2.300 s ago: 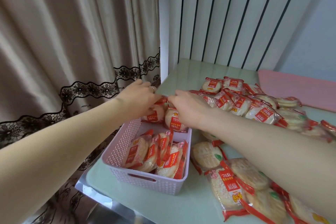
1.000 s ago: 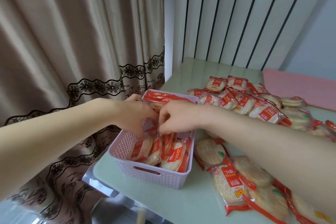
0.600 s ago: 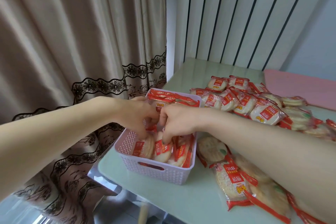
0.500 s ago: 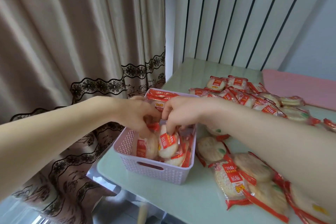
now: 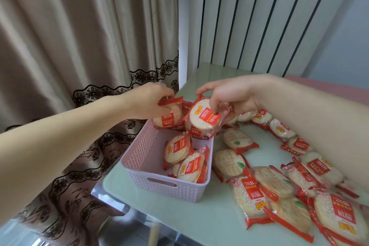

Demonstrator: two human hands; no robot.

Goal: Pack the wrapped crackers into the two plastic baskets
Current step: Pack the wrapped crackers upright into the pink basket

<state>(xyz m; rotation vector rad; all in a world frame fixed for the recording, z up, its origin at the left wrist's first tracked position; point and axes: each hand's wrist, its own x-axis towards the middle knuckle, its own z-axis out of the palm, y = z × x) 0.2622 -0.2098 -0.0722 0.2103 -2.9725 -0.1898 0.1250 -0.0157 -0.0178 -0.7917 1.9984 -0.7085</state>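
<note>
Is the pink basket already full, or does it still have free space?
Partly full. In the basket, cracker packs fill only the right side; its left floor is bare. Both hands hold packs above it.

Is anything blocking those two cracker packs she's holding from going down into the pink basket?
Nothing visible does. The left hand and right hand each hold a cracker pack above the far end of the basket. Its left side lies bare; packed crackers fill only its right side.

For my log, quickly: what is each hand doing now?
Left hand: grips a cracker pack above the basket.
Right hand: grips another cracker pack.
</note>
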